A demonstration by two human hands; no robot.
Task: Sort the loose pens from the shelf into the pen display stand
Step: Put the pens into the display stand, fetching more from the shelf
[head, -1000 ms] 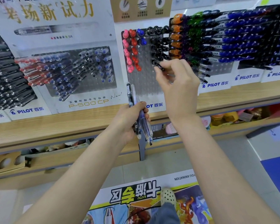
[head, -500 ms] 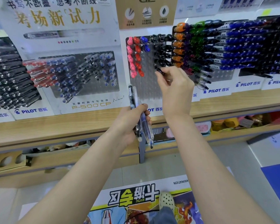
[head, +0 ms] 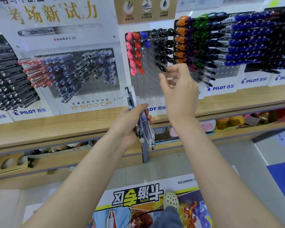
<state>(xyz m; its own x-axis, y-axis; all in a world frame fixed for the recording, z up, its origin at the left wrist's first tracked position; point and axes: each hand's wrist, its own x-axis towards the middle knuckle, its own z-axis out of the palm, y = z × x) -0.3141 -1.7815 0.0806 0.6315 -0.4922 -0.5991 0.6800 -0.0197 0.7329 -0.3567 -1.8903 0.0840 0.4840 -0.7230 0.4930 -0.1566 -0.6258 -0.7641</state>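
Pens point(head: 146, 129) gripped in L hand point(head: 130, 124); R hand point(head: 179, 91) loose near display stand point(head: 144, 83)

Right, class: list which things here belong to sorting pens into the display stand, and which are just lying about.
Job in hand: left hand gripping the loose pens; right hand, empty, beside the black pens; display stand.
Just lying about: P-500 CP pens; floor poster; white shoe.
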